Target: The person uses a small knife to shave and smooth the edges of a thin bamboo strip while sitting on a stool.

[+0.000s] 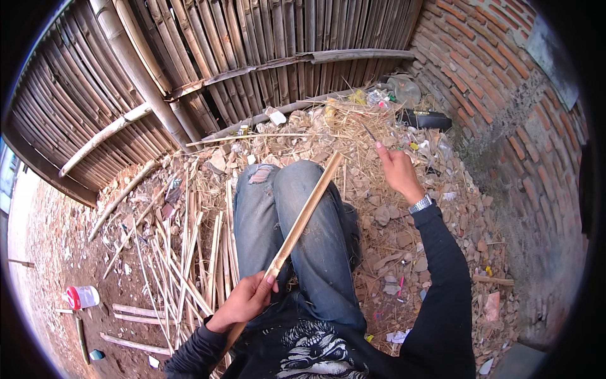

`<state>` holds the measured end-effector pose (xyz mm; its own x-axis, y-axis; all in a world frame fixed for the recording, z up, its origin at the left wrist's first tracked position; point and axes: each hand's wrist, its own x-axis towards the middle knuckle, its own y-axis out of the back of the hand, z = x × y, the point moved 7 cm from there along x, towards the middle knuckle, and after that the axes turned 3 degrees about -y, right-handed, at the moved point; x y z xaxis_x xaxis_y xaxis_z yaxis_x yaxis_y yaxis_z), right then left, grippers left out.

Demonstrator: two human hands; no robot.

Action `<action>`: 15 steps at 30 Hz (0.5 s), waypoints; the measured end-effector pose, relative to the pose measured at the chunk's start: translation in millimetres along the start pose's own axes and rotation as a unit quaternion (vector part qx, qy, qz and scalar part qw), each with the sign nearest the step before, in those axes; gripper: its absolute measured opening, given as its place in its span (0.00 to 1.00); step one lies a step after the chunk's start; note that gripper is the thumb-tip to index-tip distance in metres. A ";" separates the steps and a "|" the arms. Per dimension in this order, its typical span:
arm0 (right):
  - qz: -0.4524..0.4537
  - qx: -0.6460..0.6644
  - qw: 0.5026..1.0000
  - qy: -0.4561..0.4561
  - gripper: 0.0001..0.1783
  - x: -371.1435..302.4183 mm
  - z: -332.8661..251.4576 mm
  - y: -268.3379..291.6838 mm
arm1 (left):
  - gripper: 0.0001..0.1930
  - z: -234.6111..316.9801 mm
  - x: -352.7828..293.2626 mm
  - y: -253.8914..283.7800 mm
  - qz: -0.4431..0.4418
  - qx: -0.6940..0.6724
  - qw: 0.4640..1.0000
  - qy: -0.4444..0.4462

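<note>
Strip (305,216): split bamboo, straight-edged, far end free
Left fingers (262,288): clamped around strip
Right fingers (382,153): clamped on thin-bladed tool (368,132)

The bamboo strip (305,215) is fibrous wood, its pale face fairly smooth. The knife (368,132) has a grey metal blade; the wristwatch (421,204) is glossy metal. Matt denim makes up the frayed jeans (257,208). The brick wall (492,69) looks rough, the bamboo fence (252,35) weathered and ridged. Toward the left edge of the gritty ground (53,252), the tub (89,296) is smooth plastic.
</note>
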<state>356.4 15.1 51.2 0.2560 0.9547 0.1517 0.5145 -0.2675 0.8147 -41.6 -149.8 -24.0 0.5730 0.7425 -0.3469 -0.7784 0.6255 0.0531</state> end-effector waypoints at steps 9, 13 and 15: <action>-0.140 -0.069 0.975 0.158 0.32 -124.8 -110.8 -41.8 | 0.19 1.9 19.2 1.1 -0.028 -0.116 0.990 0.070; -0.147 -0.070 0.976 0.144 0.32 -130.3 -102.9 -36.8 | 0.20 -0.7 19.9 -2.6 -0.060 -0.182 0.977 0.088; -0.149 -0.077 0.975 0.147 0.32 -133.8 -104.3 -33.9 | 0.20 1.3 20.8 -3.7 -0.059 -0.175 0.979 0.086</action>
<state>219.3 -90.0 61.7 -0.1439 0.9891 0.0303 0.3956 0.0294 0.9179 -26.5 -136.3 -30.3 0.6356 0.6008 -0.4848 -0.7673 0.5608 -0.3110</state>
